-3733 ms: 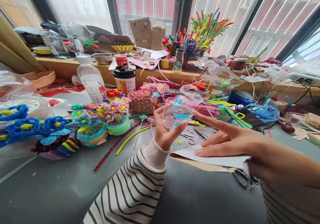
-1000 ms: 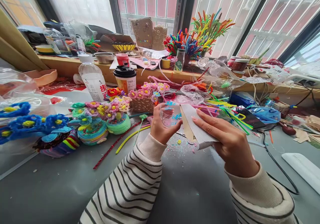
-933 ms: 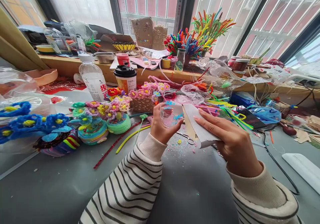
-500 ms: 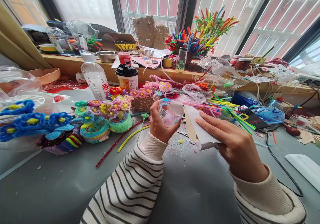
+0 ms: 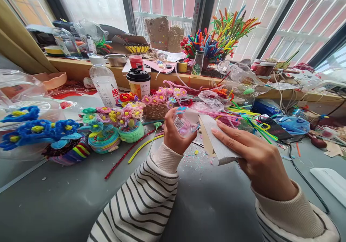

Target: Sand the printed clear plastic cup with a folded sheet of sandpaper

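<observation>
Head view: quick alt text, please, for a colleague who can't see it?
The left hand holds a small clear plastic jar beside a folded white card held by the right hand, above a grey table strewn with colourful pipe-cleaner flowers.

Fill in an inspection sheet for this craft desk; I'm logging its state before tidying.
Surface: grey table, glitter specks by the hands.
Job's things: clear cup in left hand; folded card in right hand, its tip at the cup.
Clutter: yarn flowers, pipe cleaners, bottle, lidded cup.
Grippers: both hands gripping.
Cables: black cable at right.
Surroundings: barred windows, crowded sill.
</observation>
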Demonstrator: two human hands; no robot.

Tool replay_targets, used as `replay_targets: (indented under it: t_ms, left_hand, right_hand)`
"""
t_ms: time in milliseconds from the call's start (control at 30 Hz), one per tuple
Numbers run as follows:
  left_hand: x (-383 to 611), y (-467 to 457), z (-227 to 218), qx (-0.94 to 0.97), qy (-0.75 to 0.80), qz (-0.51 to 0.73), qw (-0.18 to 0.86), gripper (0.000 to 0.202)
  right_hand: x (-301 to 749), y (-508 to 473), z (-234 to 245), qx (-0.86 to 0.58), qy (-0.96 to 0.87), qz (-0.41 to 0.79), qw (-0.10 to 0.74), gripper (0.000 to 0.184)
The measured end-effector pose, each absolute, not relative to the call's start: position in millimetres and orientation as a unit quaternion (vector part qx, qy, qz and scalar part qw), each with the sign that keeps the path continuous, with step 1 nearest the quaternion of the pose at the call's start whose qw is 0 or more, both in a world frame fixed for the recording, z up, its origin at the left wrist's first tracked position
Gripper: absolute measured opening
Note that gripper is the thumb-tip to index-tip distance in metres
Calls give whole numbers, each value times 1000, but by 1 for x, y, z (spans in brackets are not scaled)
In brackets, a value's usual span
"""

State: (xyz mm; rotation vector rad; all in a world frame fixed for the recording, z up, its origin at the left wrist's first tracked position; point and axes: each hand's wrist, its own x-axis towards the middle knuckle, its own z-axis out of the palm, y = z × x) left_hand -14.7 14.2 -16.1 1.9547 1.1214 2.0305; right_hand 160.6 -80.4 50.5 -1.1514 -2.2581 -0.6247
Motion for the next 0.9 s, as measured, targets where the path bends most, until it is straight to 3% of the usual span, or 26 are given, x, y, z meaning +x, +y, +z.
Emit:
replay_targets:
  t_ms: [900]
  left_hand:
    - [-13, 12, -13, 630, 358, 682, 103, 75]
  right_hand:
    - [158, -82, 44, -413, -833, -247, 273, 46]
